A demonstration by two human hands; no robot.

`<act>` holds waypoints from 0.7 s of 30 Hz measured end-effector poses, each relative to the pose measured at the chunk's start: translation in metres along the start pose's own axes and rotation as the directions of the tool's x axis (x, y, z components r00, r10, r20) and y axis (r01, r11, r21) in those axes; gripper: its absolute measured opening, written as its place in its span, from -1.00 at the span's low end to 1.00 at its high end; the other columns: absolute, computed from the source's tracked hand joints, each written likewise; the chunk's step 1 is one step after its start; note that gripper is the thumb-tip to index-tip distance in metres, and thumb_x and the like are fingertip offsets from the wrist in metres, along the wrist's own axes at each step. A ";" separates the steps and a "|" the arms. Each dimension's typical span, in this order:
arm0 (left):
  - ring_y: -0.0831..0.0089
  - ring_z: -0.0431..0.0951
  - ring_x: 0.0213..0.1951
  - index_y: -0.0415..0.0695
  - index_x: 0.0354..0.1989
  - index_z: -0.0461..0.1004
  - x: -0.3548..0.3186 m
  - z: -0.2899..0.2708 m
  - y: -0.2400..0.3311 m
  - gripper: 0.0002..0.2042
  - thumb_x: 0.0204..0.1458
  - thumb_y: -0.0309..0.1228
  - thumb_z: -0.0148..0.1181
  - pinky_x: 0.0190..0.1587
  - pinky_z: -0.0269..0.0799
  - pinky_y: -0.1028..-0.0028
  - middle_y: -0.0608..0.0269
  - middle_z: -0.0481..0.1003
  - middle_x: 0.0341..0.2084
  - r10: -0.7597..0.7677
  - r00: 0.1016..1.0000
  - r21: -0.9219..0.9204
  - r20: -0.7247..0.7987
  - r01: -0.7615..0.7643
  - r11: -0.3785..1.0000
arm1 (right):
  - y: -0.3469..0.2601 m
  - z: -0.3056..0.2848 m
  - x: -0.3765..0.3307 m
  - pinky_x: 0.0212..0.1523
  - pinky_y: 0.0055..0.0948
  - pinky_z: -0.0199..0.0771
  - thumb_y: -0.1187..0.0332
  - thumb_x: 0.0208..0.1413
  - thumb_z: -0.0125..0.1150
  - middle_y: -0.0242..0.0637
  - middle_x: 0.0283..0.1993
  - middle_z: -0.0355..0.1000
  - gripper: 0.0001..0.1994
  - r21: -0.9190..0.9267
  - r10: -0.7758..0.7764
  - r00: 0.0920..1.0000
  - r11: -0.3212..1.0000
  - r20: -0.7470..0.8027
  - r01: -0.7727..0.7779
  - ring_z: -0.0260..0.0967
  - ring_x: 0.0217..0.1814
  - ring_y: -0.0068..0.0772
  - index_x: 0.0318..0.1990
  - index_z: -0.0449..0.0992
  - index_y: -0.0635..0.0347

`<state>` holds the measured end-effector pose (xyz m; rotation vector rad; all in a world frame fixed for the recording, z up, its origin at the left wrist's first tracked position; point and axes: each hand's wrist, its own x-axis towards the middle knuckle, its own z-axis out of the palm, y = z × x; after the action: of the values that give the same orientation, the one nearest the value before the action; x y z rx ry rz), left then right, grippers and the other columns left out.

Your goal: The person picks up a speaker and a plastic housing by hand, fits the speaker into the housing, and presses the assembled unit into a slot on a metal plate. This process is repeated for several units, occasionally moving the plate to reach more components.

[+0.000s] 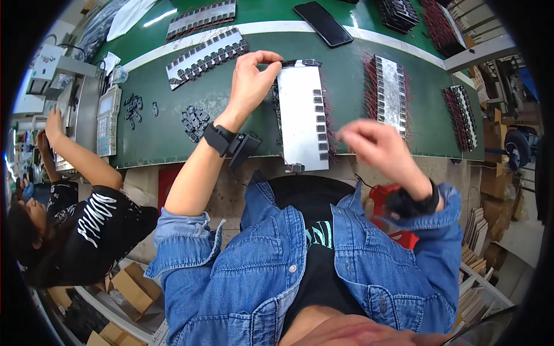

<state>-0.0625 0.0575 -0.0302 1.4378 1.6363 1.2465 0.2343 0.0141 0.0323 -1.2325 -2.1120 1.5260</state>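
My left hand (251, 82) is closed, thumb and forefinger pinched at the far left corner of a white board (299, 124). Whatever sits between the fingertips is too small to make out. Small black rectangular parts (321, 124) line the board's right side, with thin red wires sticking out beyond them. More dark parts lie along its far edge, and one (295, 168) sits at the near edge. To the right of the board, my right hand (378, 151) hangs apart from it, fingers curled and smeared by motion; I cannot tell whether it holds anything.
Loose black parts (195, 122) are piled on the green table (242, 138). Filled boards stand left (208, 55) and right (390, 95). A phone (323, 23) lies at the far side. At left, a co-worker's arm (86, 153) reaches past a grey keypad device (107, 122).
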 end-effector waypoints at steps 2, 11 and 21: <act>0.19 0.39 0.16 -0.14 -0.28 0.65 0.002 0.005 -0.005 -0.82 -0.01 -0.36 0.22 0.20 0.28 0.27 0.09 0.58 -0.13 0.113 0.991 0.101 -0.069 -0.106 0.989 | 0.011 0.000 0.044 -0.36 -0.48 0.43 0.38 0.20 0.22 -0.29 -0.33 0.51 -0.82 -0.371 -0.527 0.838 0.813 -0.142 0.448 0.43 -0.41 -0.44 -0.11 0.61 0.24; 0.22 0.52 -0.08 -0.16 -0.29 0.66 -0.016 0.008 0.000 -0.80 -0.02 -0.35 0.22 0.05 0.40 0.31 0.17 0.62 -0.36 0.189 0.979 0.189 -0.076 -0.172 0.967 | 0.030 0.011 0.093 -0.22 -0.35 0.50 0.45 0.09 0.28 -0.23 -0.19 0.48 -0.84 -0.586 -0.654 0.747 0.655 -0.122 0.478 0.49 -0.25 -0.21 -0.16 0.61 0.20; 0.14 0.51 -0.11 -0.16 -0.24 0.65 -0.034 0.005 0.001 -0.82 -0.02 -0.40 0.30 -0.03 0.44 0.29 0.16 0.61 -0.34 0.475 0.878 0.509 -0.061 -0.382 0.771 | 0.013 0.011 0.094 -0.20 -0.29 0.47 0.48 0.09 0.26 -0.16 -0.22 0.45 -0.85 -0.620 -0.582 0.812 0.650 -0.034 0.440 0.47 -0.22 -0.07 -0.20 0.46 0.27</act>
<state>-0.0499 0.0260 -0.0356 2.1672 1.9045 1.2957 0.1763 0.0787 -0.0081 -0.7642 -2.5496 0.4535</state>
